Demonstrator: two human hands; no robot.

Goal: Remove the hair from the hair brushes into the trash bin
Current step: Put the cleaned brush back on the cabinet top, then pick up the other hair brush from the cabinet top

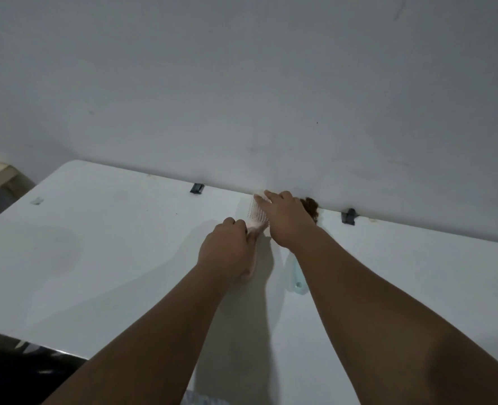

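Against a grey wall (pixel 242 83), white table (pixel 96 244), left hand (pixel 227 252) gripping pink brush (pixel 256 214), right hand (pixel 288 220) grip unclear

Left hand (pixel 227 247) fisted, right hand (pixel 285 220) palm-down, both arms extended
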